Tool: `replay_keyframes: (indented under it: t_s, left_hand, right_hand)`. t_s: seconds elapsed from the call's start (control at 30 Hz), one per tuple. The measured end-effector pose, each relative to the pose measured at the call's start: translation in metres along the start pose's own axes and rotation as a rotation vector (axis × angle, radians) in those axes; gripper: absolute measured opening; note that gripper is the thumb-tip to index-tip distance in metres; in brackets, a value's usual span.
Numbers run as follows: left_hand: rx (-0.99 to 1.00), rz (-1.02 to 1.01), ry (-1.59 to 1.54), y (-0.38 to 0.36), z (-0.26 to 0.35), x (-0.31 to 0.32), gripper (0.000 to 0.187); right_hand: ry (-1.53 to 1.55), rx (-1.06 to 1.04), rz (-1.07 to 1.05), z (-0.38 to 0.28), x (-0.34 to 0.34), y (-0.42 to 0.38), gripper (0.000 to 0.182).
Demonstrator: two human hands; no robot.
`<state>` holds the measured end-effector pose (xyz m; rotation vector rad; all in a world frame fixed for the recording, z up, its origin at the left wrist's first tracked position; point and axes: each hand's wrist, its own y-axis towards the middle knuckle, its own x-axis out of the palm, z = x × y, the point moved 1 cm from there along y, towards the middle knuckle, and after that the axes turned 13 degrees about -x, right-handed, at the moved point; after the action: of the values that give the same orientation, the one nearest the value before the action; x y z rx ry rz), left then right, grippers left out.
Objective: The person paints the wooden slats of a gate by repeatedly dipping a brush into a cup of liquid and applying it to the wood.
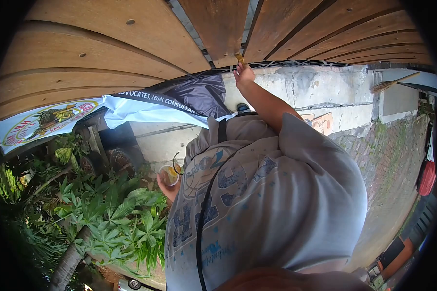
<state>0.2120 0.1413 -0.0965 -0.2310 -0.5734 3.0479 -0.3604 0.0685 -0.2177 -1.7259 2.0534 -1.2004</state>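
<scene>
My right hand [244,73] is raised at the upper middle, with its fingers closed on a small paintbrush [239,58]. The brush's tip meets the lower end of a brown wooden slat [218,29]. Low at my left side, my left hand [166,188] is wrapped around a clear plastic cup [170,175], which has something yellowish inside. Part of this hand is hidden behind the cup and my shirt. A thin dark curved piece [176,162] shows at the cup's rim.
More wooden slats [107,34] with gaps span the top. A printed banner [150,111] hangs below them at left. Leafy plants [116,208] and a tree trunk [70,262] fill the lower left. Paving [374,169] and a broom [395,82] are at right.
</scene>
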Motion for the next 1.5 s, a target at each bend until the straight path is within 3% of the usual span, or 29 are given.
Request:
replay_keyframes:
  t_s: [0.03, 0.1, 0.17, 0.27, 0.3, 0.37, 0.4, 0.53, 0.57, 0.67, 0.77, 0.9, 1.0, 1.1, 1.17, 1.2, 1.27, 1.3, 1.37, 1.5]
  left_hand:
    - [0.014, -0.007, 0.037, 0.002, 0.000, -0.002, 0.104]
    - [0.041, 0.008, 0.102, 0.006, 0.000, -0.004, 0.105]
    - [0.050, 0.027, 0.128, 0.007, 0.006, 0.002, 0.106]
    - [-0.019, 0.087, -0.022, 0.008, 0.021, 0.013, 0.110]
    - [-0.027, 0.082, -0.002, 0.012, 0.022, 0.013, 0.111]
    - [-0.037, 0.076, 0.014, 0.015, 0.025, 0.018, 0.112]
    - [-0.039, 0.066, 0.014, 0.016, 0.027, 0.021, 0.111]
    - [0.022, 0.009, 0.043, 0.025, 0.028, 0.028, 0.109]
    - [0.021, 0.010, 0.040, 0.027, 0.028, 0.028, 0.109]
    - [0.065, 0.016, 0.117, 0.035, 0.060, 0.044, 0.108]
    - [0.091, -0.047, 0.149, 0.048, 0.132, 0.072, 0.111]
    - [0.230, -0.134, 0.214, 0.050, 0.266, 0.132, 0.118]
    - [0.337, -0.348, 0.275, 0.020, 0.355, 0.174, 0.123]
    - [0.581, -0.559, 0.239, -0.015, 0.410, 0.204, 0.120]
    - [0.701, -0.681, 0.290, -0.039, 0.425, 0.218, 0.114]
    - [0.757, -0.734, 0.331, -0.050, 0.427, 0.225, 0.111]
    - [0.848, -0.811, 0.394, -0.070, 0.425, 0.231, 0.106]
    - [0.883, -0.841, 0.427, -0.080, 0.421, 0.232, 0.103]
    - [0.911, -0.862, 0.472, -0.093, 0.415, 0.229, 0.097]
    - [0.881, -0.844, 0.502, -0.103, 0.405, 0.227, 0.087]
  right_hand:
    - [0.004, -0.001, 0.005, -0.001, -0.003, -0.006, 0.022]
    - [-0.064, -0.052, -0.250, -0.011, -0.011, -0.026, 0.026]
    - [-0.145, -0.072, -0.306, -0.016, -0.028, -0.034, 0.028]
    - [-0.903, -0.483, -0.710, -0.027, -0.048, -0.027, 0.034]
    - [-0.906, -0.487, -0.709, -0.031, -0.050, -0.016, 0.034]
    - [-1.322, -1.064, -0.825, -0.045, -0.038, -0.007, 0.033]
    - [-1.443, -1.032, -0.901, -0.056, -0.029, -0.005, 0.031]
    - [-1.654, -1.251, -1.057, -0.086, -0.002, -0.004, 0.028]
    - [-1.656, -1.254, -1.058, -0.090, -0.002, -0.011, 0.028]
    - [-1.532, -1.550, -1.111, -0.097, -0.018, -0.023, 0.032]
    - [-1.509, -1.592, -1.077, -0.094, -0.038, -0.027, 0.035]
    - [-1.613, -1.434, -1.066, -0.084, -0.043, -0.022, 0.039]
    - [-1.735, -1.333, -1.075, -0.071, -0.047, -0.010, 0.041]
    - [-1.885, -1.209, -1.153, -0.055, -0.034, 0.009, 0.041]
    - [-1.984, -1.121, -1.178, -0.050, -0.024, 0.005, 0.040]
    - [-1.944, -0.814, -0.874, -0.052, 0.000, -0.026, 0.041]
    - [-1.898, -0.793, -0.863, -0.047, -0.006, -0.005, 0.037]
    - [-1.890, -1.066, -1.162, -0.039, -0.016, 0.038, 0.032]
    - [-1.854, -1.105, -1.191, -0.029, -0.013, 0.053, 0.032]
    - [-1.994, -0.962, -1.209, -0.024, -0.003, 0.065, 0.032]
